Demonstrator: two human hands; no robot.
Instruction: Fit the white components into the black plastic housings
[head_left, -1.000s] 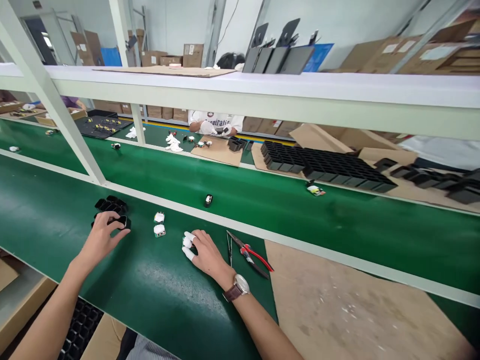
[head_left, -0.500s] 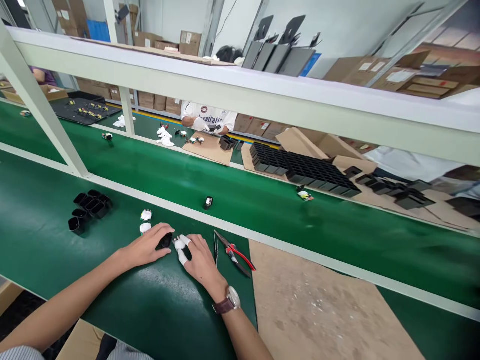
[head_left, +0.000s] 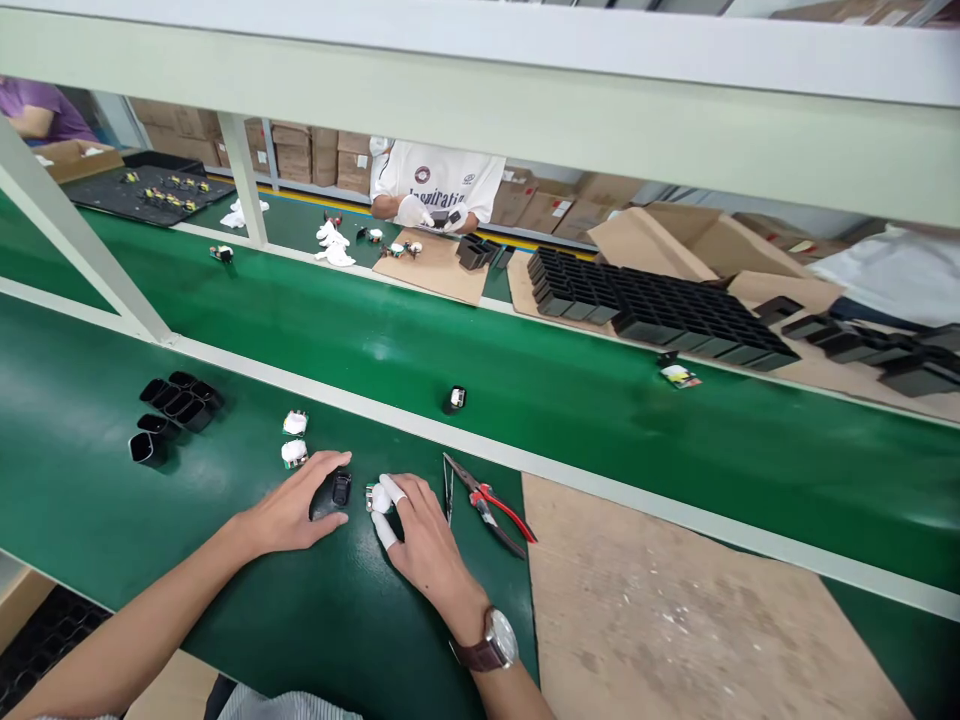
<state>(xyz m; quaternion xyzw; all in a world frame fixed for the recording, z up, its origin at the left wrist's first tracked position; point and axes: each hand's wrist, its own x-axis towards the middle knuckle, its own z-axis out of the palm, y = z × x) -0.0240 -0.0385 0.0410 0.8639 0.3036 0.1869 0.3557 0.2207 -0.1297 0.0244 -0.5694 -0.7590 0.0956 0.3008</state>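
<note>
My left hand (head_left: pixel 289 508) is open, its thumb and fingers spread on either side of a small black plastic case (head_left: pixel 341 489) on the green bench, with a gap around it. White finger cots cover the thumb and forefinger of my right hand (head_left: pixel 426 525), which are closed on a small circuit board (head_left: pixel 377 497) with a white blob on top. Two similar boards, one farther back (head_left: pixel 295 422) and one nearer (head_left: pixel 294 454), lie beyond my left hand. Red-handled pliers (head_left: pixel 491 505) and metal tweezers (head_left: pixel 448 490) rest right of my right hand.
Several black open housings (head_left: pixel 180 402) stand at the left. A cardboard sheet (head_left: pixel 675 600) covers the bench at the right. The green conveyor belt (head_left: pixel 360 345) carries a black housing (head_left: pixel 456 399) and loose boards. Across it a gloved co-worker (head_left: pixel 439 190) handles parts.
My left hand has opened from the black case, which now lies on the bench. My right hand has moved slightly right with the board. The camera view has tilted down.
</note>
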